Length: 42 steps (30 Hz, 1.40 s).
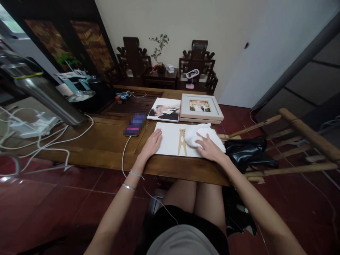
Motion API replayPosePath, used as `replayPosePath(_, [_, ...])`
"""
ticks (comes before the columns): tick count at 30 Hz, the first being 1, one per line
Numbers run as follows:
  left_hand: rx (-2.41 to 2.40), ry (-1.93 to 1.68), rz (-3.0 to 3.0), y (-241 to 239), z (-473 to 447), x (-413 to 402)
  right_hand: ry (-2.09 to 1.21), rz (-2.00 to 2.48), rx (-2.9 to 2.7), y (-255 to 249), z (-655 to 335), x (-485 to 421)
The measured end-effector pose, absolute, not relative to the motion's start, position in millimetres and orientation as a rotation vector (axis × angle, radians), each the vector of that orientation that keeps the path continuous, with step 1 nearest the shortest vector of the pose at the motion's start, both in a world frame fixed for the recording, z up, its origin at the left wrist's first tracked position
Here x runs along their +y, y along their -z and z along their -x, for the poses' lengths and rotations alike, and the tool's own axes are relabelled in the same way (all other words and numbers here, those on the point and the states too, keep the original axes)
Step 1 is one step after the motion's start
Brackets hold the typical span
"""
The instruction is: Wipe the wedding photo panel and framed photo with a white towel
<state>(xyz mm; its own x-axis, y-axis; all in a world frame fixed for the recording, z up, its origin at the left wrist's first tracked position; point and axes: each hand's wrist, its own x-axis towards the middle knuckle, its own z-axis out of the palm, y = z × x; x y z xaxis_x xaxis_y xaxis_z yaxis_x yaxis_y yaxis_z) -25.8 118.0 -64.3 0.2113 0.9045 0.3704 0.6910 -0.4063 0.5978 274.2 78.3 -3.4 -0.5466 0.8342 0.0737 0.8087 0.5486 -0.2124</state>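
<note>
A flat white panel (168, 136) lies near the table's front edge, with a tan piece shaped like a clothes peg (182, 142) on its middle. My left hand (152, 143) rests flat at the panel's left edge, fingers stretched out and holding nothing. Over the panel's right side is a bunched white cloth (192, 134). My right hand (209, 147) grips this cloth from above and presses it down, its fingers partly sunk in the folds. The cloth hides the panel's right part.
Behind the panel lie a photo print (165, 109) and a boxed picture frame (202, 106). A phone (135, 124) on a white cable is left of my hand. A steel flask (50, 95) and tangled cables stand further left. A bamboo chair (305, 141) holds a black bag (247, 150).
</note>
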Motion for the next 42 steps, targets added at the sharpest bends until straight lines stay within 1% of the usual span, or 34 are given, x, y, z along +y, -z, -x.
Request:
replayPosePath(4, [1.495, -1.003, -2.189, 64.6, 25.7, 118.0, -0.304, 1.263, -2.676, -4.8, -283.4, 19.1])
replayPosePath(7, [1.500, -1.001, -2.194, 64.6, 25.8, 118.0, -0.398, 1.223, -2.731, -13.2, -287.4, -0.4])
replayPosePath(9, [1.506, -0.999, -2.200, 64.7, 26.0, 118.1, -0.430, 1.228, -2.745, -15.8, -288.8, 5.4])
replayPosePath(12, [1.509, -0.989, -2.209, 64.9, 26.4, 118.3, -0.417, 1.274, -2.732, -15.3, -286.7, 37.0])
replayPosePath(17, [1.506, -0.992, -2.197, 65.3, 26.9, 118.7, -0.336, 1.491, -2.590, -15.0, -261.1, 103.8])
replayPosePath(20, [1.502, -0.994, -2.187, 65.4, 27.0, 118.8, -0.337, 1.637, -2.466, -12.5, -234.1, 124.1])
replayPosePath(23, [1.501, -0.990, -2.191, 65.6, 27.3, 118.8, -0.236, 1.697, -2.409, -3.4, -209.0, 119.6])
replayPosePath(27, [1.500, -0.966, -2.219, 66.7, 28.3, 119.1, -0.183, 1.608, -2.525, 8.9, -194.2, 80.8])
replayPosePath(31, [1.491, -0.949, -2.267, 67.8, 29.0, 119.6, -0.240, 1.384, -2.674, 3.3, -203.1, 30.2])
replayPosePath(34, [1.491, -0.935, -2.286, 67.7, 29.3, 119.6, -0.399, 1.214, -2.788, -13.3, -217.1, 10.5])
replayPosePath(38, [1.489, -0.931, -2.276, 67.0, 29.5, 119.5, -0.528, 1.247, -2.827, -30.0, -227.4, 27.3])
replayPosePath(42, [1.483, -0.943, -2.254, 68.3, 29.4, 120.4, -0.430, 1.454, -2.706, -25.4, -216.0, 72.9])
